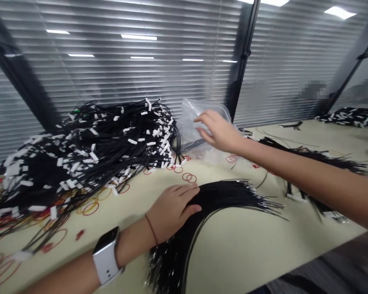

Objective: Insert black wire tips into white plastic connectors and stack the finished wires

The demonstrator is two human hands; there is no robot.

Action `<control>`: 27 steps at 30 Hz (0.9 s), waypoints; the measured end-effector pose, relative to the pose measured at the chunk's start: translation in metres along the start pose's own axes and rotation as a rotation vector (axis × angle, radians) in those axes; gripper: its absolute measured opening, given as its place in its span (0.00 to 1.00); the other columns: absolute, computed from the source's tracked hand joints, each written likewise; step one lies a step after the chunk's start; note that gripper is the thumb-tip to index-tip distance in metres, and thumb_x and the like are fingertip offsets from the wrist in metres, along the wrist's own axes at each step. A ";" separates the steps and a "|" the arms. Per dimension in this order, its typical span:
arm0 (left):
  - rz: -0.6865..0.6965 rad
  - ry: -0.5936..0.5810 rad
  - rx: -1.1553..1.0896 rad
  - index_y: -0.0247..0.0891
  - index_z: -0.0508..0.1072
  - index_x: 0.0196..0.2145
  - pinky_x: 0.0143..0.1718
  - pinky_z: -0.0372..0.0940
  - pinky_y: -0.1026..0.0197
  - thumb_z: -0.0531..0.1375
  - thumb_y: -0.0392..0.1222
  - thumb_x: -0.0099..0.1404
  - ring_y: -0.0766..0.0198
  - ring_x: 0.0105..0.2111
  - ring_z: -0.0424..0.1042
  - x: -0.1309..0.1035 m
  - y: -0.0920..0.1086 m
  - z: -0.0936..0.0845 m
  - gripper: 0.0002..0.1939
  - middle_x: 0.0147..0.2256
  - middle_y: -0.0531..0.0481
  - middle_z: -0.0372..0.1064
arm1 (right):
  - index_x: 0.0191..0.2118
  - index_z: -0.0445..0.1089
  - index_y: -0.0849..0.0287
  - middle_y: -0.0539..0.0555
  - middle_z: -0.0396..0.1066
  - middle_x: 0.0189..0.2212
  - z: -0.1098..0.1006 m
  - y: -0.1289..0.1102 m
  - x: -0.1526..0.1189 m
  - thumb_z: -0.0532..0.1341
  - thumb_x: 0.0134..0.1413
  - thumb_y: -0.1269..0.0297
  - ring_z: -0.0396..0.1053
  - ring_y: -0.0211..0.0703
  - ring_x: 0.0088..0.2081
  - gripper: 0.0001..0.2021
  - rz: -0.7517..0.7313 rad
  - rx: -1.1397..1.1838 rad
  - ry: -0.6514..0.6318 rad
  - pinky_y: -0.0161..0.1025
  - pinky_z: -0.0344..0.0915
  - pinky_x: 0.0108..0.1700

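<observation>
Black wires (228, 194) could scatter if you bump them; your left grip (173, 210) rests wide on top, right grip (219, 131) wide

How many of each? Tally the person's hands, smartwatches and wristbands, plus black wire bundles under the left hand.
Hands: 2 (left hand, right hand)
Smartwatch: 1
Wristband: 1
Black wire bundle under the left hand: 1
Total: 5

Wires (223, 194) look plastic-coated with metallic tips (263, 201) — the bag (188, 120) glossy plastic, the tabletop (233, 241) smooth, matt.
</observation>
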State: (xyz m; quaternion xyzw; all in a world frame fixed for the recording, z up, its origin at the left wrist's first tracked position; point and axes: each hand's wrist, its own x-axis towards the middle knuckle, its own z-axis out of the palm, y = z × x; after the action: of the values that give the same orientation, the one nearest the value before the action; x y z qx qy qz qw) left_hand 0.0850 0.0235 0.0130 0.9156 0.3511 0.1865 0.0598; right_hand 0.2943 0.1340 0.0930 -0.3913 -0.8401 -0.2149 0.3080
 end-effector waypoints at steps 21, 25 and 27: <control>-0.289 0.049 -0.141 0.38 0.68 0.45 0.54 0.58 0.52 0.49 0.40 0.65 0.58 0.53 0.60 -0.081 -0.042 -0.017 0.14 0.52 0.44 0.61 | 0.47 0.62 0.62 0.55 0.64 0.44 0.093 -0.096 0.169 0.54 0.56 0.60 0.66 0.40 0.42 0.15 0.062 0.598 -0.185 0.44 0.65 0.42; -0.297 0.045 -0.191 0.39 0.68 0.44 0.54 0.58 0.54 0.49 0.40 0.65 0.59 0.52 0.60 -0.082 -0.040 -0.018 0.13 0.51 0.45 0.62 | 0.40 0.63 0.63 0.54 0.68 0.34 0.047 -0.071 0.184 0.54 0.56 0.67 0.67 0.36 0.35 0.08 0.231 0.823 0.028 0.39 0.67 0.37; -0.291 0.040 -0.202 0.39 0.68 0.44 0.54 0.58 0.53 0.49 0.40 0.64 0.58 0.52 0.60 -0.082 -0.040 -0.017 0.13 0.51 0.44 0.61 | 0.35 0.61 0.61 0.53 0.67 0.30 0.023 -0.061 0.186 0.52 0.55 0.71 0.68 0.35 0.33 0.03 0.291 0.928 0.161 0.37 0.68 0.37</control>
State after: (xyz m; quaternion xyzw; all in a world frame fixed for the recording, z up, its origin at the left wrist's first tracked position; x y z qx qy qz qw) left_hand -0.0025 -0.0018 -0.0052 0.8407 0.4603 0.2283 0.1710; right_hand 0.1440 0.2085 0.1970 -0.3082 -0.7574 0.1976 0.5406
